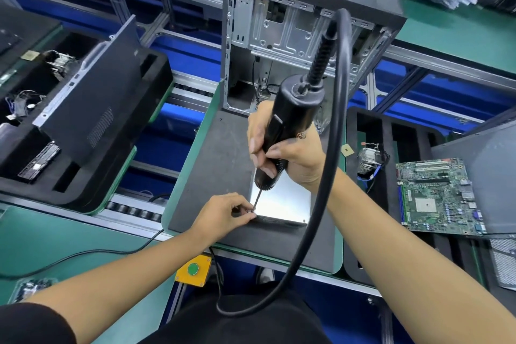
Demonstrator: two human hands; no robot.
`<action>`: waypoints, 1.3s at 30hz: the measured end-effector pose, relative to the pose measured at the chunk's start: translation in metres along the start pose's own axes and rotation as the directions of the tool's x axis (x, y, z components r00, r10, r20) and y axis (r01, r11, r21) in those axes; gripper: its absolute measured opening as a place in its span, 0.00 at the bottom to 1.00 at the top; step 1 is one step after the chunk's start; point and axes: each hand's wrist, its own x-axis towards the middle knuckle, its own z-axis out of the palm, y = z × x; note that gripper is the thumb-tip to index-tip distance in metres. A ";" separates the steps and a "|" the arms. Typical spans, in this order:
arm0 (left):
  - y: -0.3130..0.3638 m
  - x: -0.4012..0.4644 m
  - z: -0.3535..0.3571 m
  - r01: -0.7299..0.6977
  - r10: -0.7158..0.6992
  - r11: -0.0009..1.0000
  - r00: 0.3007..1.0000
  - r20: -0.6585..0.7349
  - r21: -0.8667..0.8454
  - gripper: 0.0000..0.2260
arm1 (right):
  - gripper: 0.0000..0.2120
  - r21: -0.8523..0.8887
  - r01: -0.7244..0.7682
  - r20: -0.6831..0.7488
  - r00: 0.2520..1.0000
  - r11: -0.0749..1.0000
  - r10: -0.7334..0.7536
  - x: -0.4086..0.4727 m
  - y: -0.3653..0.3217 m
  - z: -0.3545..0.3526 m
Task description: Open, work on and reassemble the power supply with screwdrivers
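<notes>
A person's right hand grips an electric screwdriver upright over a metal power supply lying flat on the dark mat of the work surface, the bit angled down to the unit's near left corner. Just below and to the left of the driver's tip, the left hand pinches something small at that corner, apparently a screw, though it is too small to make out. The tool's thick black cable loops from above the right hand down past the wrist. Beyond the right hand stands an open computer case; to its right lies a green motherboard. The step in hand appears to be driving or drawing a corner screw; the next move calls for seating the bit squarely in the screw head before triggering.
</notes>
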 end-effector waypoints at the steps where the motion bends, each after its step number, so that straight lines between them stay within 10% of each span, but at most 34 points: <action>1: 0.000 0.000 0.001 0.010 -0.010 1.000 1.000 -0.002 -0.012 0.12 | 0.19 -0.003 0.000 -0.016 1.000 1.000 0.000 0.000 0.000 -0.001; 10: -0.003 0.002 0.004 -0.038 0.039 0.996 0.999 0.002 -0.081 0.03 | 0.30 -0.081 -0.130 -0.040 0.991 0.988 0.127 0.000 0.004 0.009; 15: -0.004 0.001 0.004 -0.022 0.021 0.996 1.000 -0.022 -0.086 0.05 | 0.13 -0.090 -0.180 -0.032 0.983 0.979 0.178 0.002 0.004 0.007; 18: -0.001 -0.001 0.002 0.018 -0.021 0.993 0.999 -0.031 -0.113 0.08 | 0.28 0.017 -0.170 -0.051 0.984 0.985 0.171 0.005 0.008 0.004; 34: 0.007 -0.004 -0.003 0.037 -0.035 0.999 0.999 0.042 -0.040 0.06 | 0.37 0.024 -0.156 -0.017 0.987 0.987 0.157 0.005 0.005 0.007; 39: 0.007 -0.002 -0.007 0.049 -0.046 0.994 0.998 0.033 -0.096 0.08 | 0.17 0.007 -0.106 -0.014 0.994 0.994 0.106 0.007 -0.001 0.000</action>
